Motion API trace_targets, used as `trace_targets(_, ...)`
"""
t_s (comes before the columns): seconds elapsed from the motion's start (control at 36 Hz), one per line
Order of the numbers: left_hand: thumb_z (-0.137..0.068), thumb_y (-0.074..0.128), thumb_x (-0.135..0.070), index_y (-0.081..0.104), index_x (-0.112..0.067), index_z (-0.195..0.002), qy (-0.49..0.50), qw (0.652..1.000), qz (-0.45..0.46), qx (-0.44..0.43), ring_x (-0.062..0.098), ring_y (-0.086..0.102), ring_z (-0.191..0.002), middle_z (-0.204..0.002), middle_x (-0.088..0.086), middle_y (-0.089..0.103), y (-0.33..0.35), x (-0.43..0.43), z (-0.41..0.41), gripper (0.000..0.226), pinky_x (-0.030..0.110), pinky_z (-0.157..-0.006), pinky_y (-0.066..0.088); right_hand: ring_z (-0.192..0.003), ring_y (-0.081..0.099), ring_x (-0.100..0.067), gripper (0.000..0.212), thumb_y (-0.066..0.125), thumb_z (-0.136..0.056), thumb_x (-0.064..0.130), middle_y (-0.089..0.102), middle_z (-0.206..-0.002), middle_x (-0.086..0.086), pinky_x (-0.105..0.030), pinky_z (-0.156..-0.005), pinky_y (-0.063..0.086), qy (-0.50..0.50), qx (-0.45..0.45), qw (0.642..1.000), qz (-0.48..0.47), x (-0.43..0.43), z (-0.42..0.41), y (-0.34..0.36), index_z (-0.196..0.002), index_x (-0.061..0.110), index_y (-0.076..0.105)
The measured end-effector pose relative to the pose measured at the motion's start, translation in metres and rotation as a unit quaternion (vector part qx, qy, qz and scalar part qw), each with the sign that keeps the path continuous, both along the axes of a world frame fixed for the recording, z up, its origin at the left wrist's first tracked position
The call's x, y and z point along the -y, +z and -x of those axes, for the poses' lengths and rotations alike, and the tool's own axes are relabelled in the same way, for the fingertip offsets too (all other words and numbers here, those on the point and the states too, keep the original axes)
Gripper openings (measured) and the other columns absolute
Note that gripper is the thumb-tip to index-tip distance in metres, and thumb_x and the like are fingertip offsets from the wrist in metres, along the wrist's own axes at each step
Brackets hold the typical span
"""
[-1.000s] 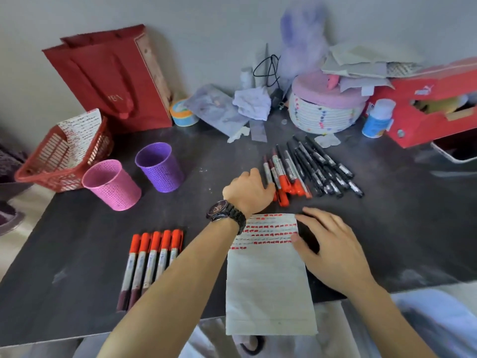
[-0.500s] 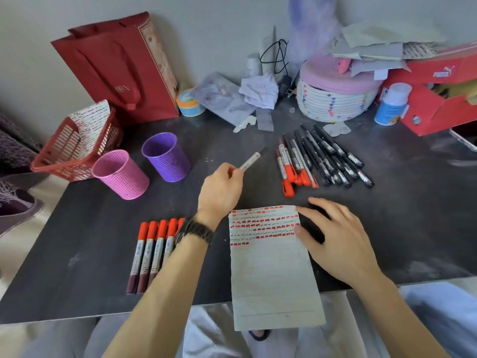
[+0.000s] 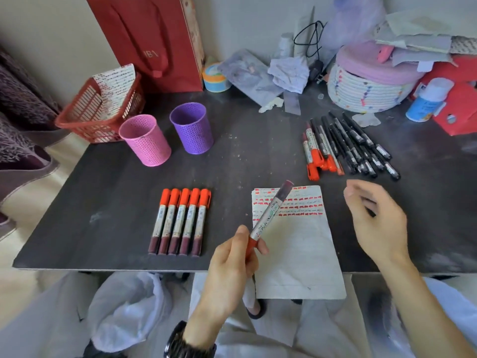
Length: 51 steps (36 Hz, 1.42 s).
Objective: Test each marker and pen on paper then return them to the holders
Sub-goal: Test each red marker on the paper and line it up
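The left hand (image 3: 229, 264) pinches a white-barrelled marker with an orange cap and dark maroon end (image 3: 268, 215) by the capped end, between thumb and curled fingers. The marker tilts up and to the right, its maroon end hanging over the top left part of a lined sheet of paper with rows of red test marks (image 3: 296, 244). A dark wristwatch (image 3: 185, 344) sits on that wrist. The right hand (image 3: 376, 223) hovers over the table to the right of the paper, fingers loosely curled and holding nothing.

Left of the paper, five matching orange-capped markers in a neat row (image 3: 180, 220) lie side by side, caps pointing away from the person. Above and to the right of the paper lies a bunch of orange-capped markers (image 3: 317, 151), touching a fan of black pens (image 3: 361, 148). On the dark grey tabletop (image 3: 103, 202), farther back and left, stand a pink perforated holder cup (image 3: 144, 140) and a purple perforated holder cup (image 3: 192, 129), just beside each other, with a red plastic mesh basket (image 3: 98, 112) behind them.
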<state>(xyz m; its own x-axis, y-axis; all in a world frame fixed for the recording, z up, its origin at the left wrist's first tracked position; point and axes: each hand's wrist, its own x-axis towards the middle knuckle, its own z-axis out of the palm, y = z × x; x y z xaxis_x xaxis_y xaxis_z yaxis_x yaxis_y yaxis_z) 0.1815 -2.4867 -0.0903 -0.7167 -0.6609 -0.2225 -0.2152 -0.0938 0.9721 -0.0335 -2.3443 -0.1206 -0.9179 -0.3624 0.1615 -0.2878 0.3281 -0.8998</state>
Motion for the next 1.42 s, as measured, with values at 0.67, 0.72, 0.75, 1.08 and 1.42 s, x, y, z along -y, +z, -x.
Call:
trace_targets(0.67,-0.104,0.034,-0.058,0.066,-0.022,-0.069,-0.021,0.990,0.095,0.098,0.009,0.049,-0.049,-0.053,-0.005,0.053,-0.003,-0.010,-0.021,0.060,0.017,-0.052,0.039,-0.075,0.071,-0.007,0.016,0.073,-0.085,0.042,0.079,-0.090,-0.001,-0.016,-0.069,0.055,0.150,0.186,0.958,0.156,0.018,-0.102,0.045,-0.086,0.027,0.078)
trace_targets(0.72,-0.105,0.032,-0.057,0.062,-0.021,-0.067,-0.023,0.984,0.144,0.104,0.006,0.050,-0.051,-0.054,-0.008,0.054,-0.004,-0.015,-0.020,0.060,0.018,-0.054,0.039,-0.071,0.070,-0.004,0.016,0.073,-0.085,0.044,0.079,-0.085,0.001,-0.014,-0.067,0.053,0.127,0.182,0.961,0.167,0.020,-0.104,0.044,-0.082,0.029,0.076)
trace_targets(0.75,-0.105,0.031,-0.056,0.059,-0.021,-0.067,-0.022,0.981,0.161,0.107,0.006,0.049,-0.051,-0.053,-0.009,0.055,-0.004,-0.017,-0.019,0.060,0.019,-0.055,0.038,-0.073,0.070,-0.006,0.018,0.073,-0.084,0.047,0.077,-0.082,0.003,-0.017,-0.068,0.054,0.116,0.190,0.959,0.174,0.022,-0.106,0.043,-0.079,0.030,0.075)
trace_targets(1.08,-0.098,0.033,-0.054,0.045,-0.024,-0.055,0.010,0.926,0.334,0.173,0.020,0.037,-0.046,-0.041,-0.002,0.039,-0.004,-0.041,-0.001,0.054,0.033,-0.048,0.029,-0.049,0.028,-0.012,0.052,0.057,-0.097,0.029,0.026,-0.055,0.006,-0.023,-0.049,0.036,-0.067,0.569,0.660,0.486,0.037,-0.139,0.044,-0.051,0.022,0.035)
trace_targets(1.42,-0.087,0.012,-0.053,0.037,-0.012,-0.050,-0.080,0.939,0.302,0.143,0.024,0.051,-0.047,-0.047,0.002,0.058,0.000,-0.049,-0.008,0.061,0.049,-0.055,0.046,-0.034,0.018,-0.011,0.046,0.056,-0.080,0.027,0.020,-0.040,0.006,-0.027,-0.038,0.026,0.048,0.548,0.699,0.457,0.025,-0.124,0.048,-0.044,0.023,0.028)
